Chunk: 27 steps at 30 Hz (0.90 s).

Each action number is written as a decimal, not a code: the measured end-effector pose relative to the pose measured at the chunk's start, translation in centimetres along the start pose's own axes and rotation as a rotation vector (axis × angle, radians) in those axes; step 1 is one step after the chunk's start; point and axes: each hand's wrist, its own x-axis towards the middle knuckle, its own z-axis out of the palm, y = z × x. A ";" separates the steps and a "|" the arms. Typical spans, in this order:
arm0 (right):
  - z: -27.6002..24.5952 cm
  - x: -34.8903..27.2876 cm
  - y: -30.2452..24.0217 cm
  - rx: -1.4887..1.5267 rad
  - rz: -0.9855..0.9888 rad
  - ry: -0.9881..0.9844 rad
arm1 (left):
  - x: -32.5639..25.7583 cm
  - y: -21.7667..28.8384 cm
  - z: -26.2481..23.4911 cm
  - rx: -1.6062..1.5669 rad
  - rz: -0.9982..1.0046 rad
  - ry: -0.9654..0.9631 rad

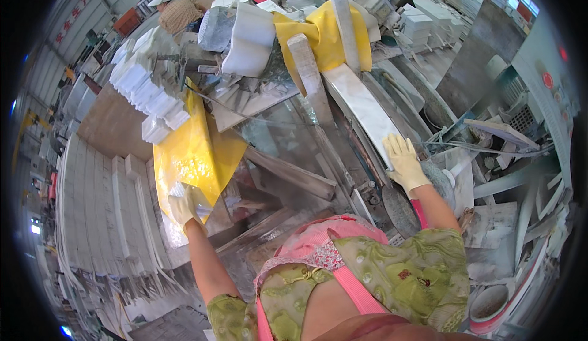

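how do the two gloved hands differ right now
The left hand is low beside the yellow sheet, fingers curled on a pale piece; the right hand lies flat, fingers spread, on the long white stone strip, farther forward. Both wear pale yellow gloves.

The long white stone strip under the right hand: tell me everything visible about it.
The white stone strip is a long, narrow slab, pale with faint grey veining, looking like marble. It lies flat on the cutting machine, running from the yellow sheet down toward the person. The gloved right hand rests flat on its near end.
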 end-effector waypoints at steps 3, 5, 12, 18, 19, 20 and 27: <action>1.8 0.4 -1.2 -0.096 0.030 0.209 | -0.7 0.7 -0.3 0.042 0.024 0.027; 2.6 0.4 -1.0 -0.118 0.014 0.254 | -0.5 0.6 -0.3 0.077 0.038 0.044; 1.9 2.5 0.9 -0.027 -0.039 0.340 | 4.7 -3.7 1.4 0.336 0.142 0.127; 0.2 5.5 -1.4 -0.128 -0.158 0.133 | 4.7 -3.4 1.7 0.333 0.063 0.161; 0.0 5.8 -1.4 -0.148 -0.148 0.085 | 4.2 -2.8 1.5 0.341 0.036 0.156; 0.0 6.1 -1.5 -0.201 -0.111 0.007 | 3.6 -2.2 1.2 0.346 0.020 0.148; 3.1 9.0 -0.5 -0.266 -0.146 0.188 | 2.3 -0.8 0.5 0.338 0.021 0.147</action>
